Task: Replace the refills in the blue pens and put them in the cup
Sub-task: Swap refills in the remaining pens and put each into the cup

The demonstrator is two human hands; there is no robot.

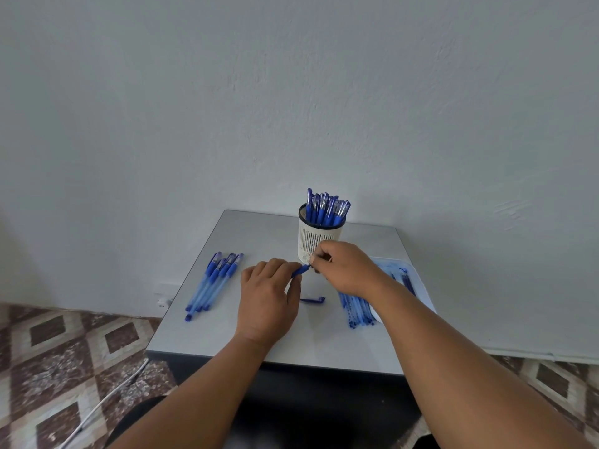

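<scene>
- I am holding one blue pen (pixel 300 270) between both hands, just above the table (pixel 227 335) and in front of the white cup (pixel 319 243).
- My left hand (pixel 269 299) is gripping the barrel end with curled fingers, steadying it.
- My right hand (pixel 345 268) is pinching the other end at its fingertips; I judge this to be the twisting or pulling step that opens or closes the pen, though the joint itself is hidden.
- A loose blue cap (pixel 312 300) is lying on the table beneath my hands, set aside for refitting.
- A row of capped pens (pixel 212 283) is lying at the left, probably awaiting service.
- Refills (pixel 356 307) are lying at the right, beside a tray (pixel 418 280), within reach of my right hand.
- The cup is already holding many capped pens, so the task appears well advanced.
</scene>
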